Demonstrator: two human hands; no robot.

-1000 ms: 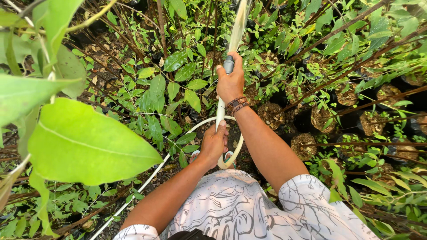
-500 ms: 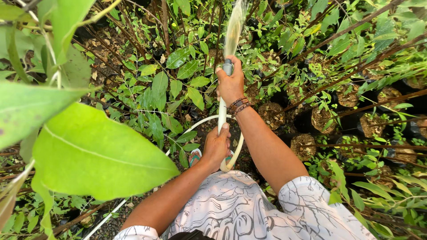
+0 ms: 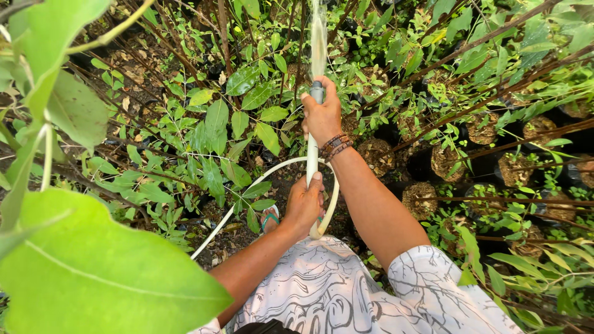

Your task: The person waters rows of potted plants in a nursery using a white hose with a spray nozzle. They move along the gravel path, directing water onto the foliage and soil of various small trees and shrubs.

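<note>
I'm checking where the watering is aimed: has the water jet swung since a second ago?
Yes. The water jet from the hose leaned right before; now it rises straight above the right hand.

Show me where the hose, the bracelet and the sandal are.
hose (image 3: 311,162), head view, pale tube between the hands
bracelet (image 3: 335,145), head view, beaded bands on the wrist
sandal (image 3: 269,218), head view, green strap
</note>
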